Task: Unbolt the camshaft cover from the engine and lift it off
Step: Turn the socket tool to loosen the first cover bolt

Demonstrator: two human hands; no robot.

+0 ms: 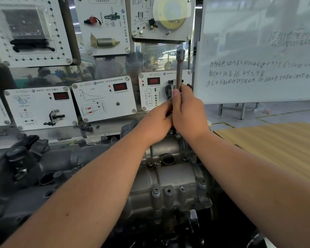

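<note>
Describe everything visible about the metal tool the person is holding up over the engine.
The tool is a slim, grey, bare-metal shaft, standing nearly upright, with a wider socket-like end at the top. The right hand grips its lower part, thumb along the shaft; the left hand closes in beside it lower down. Its bottom end is hidden behind the hands, above the engine's far edge.

Location: an automotive training workshop. Indicators: wall-mounted demonstration panels [104, 99] carrying sensors, circuit diagrams and red digital readouts; a fuel-pump specimen panel [102, 25]; a whiteboard [258, 51] with handwritten notes; a bare engine [168, 176] mounted for disassembly; yellow floor marking lines [268, 115] on a painted concrete floor [284, 108].
</note>
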